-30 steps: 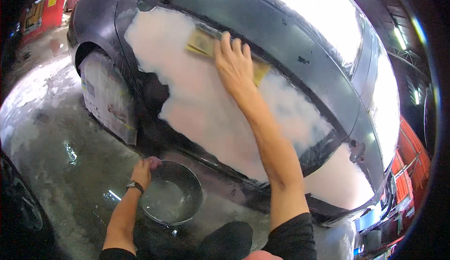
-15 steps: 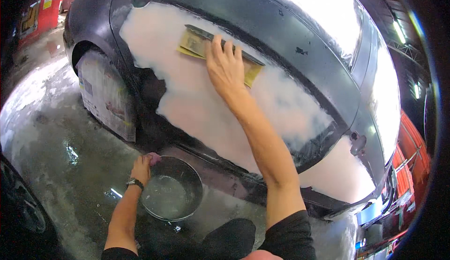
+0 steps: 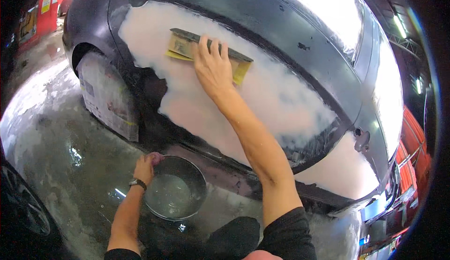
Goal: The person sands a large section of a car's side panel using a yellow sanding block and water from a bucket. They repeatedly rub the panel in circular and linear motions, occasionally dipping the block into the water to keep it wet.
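My right hand (image 3: 213, 68) is closed over a long dark sanding block (image 3: 185, 35) wrapped in yellow sandpaper (image 3: 178, 47). The block lies flat against the pinkish-white filler patch (image 3: 192, 96) on the dark car's door (image 3: 323, 47), tilted down toward the right. Low on the left, my left hand (image 3: 144, 168) grips a wet-looking pink sponge or wadded cloth (image 3: 156, 158), partly hidden by the fingers. It is at the upper left rim of a round dark basin (image 3: 191, 178), which holds cloudy water (image 3: 168, 196).
Paper masking (image 3: 105, 93) covers the wheel at left. A second filler patch (image 3: 347, 171) spreads near another door handle recess (image 3: 362, 140). The wet concrete floor (image 3: 61, 133) shines. Part of another dark car (image 3: 23, 199) stands at the lower left.
The sanding block and my right hand have slid left along the filler patch. My left hand stays by the basin's rim with the pink sponge or cloth; the view has shifted slightly.
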`<state>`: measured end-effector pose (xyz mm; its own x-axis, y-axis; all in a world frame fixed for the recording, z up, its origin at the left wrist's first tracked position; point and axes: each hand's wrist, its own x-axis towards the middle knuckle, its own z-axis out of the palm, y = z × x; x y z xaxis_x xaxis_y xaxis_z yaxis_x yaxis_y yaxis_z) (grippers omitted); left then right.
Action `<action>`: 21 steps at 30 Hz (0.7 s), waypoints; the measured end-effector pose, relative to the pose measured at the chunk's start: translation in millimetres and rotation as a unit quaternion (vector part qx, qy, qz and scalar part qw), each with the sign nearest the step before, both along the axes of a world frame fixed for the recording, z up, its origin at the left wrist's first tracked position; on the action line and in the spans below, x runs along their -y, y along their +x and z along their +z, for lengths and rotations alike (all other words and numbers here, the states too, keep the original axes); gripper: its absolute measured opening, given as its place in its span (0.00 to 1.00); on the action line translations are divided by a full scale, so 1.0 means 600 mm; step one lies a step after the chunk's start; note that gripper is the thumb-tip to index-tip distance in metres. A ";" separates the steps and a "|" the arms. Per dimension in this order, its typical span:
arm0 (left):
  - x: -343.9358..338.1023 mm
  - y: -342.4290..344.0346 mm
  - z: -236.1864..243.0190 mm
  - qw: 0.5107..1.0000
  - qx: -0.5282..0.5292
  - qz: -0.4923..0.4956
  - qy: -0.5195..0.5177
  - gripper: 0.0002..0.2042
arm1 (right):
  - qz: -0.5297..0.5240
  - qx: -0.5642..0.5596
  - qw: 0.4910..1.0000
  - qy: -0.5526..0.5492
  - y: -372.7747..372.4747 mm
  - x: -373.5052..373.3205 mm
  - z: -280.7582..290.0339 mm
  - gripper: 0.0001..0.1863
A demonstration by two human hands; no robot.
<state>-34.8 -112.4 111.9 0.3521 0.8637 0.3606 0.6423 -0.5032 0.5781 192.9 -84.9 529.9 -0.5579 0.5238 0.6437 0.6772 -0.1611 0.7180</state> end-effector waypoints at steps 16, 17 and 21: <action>0.007 -0.010 -0.011 1.000 -0.028 0.003 0.001 0.22 | -0.021 0.035 0.999 -0.014 0.097 0.100 0.017 0.24; 0.004 -0.002 -0.017 1.000 -0.024 0.000 0.000 0.23 | -0.022 0.050 0.998 -0.019 0.137 0.146 -0.021 0.24; 0.000 0.001 -0.011 1.000 -0.019 -0.016 0.001 0.22 | -0.019 0.071 0.997 -0.012 0.141 0.157 -0.021 0.23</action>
<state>-34.5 -112.6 105.3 0.3935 0.8511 0.3476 0.6478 -0.5250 0.5520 277.4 -179.1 517.5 -0.6216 0.5609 0.5468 0.5626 -0.1661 0.8099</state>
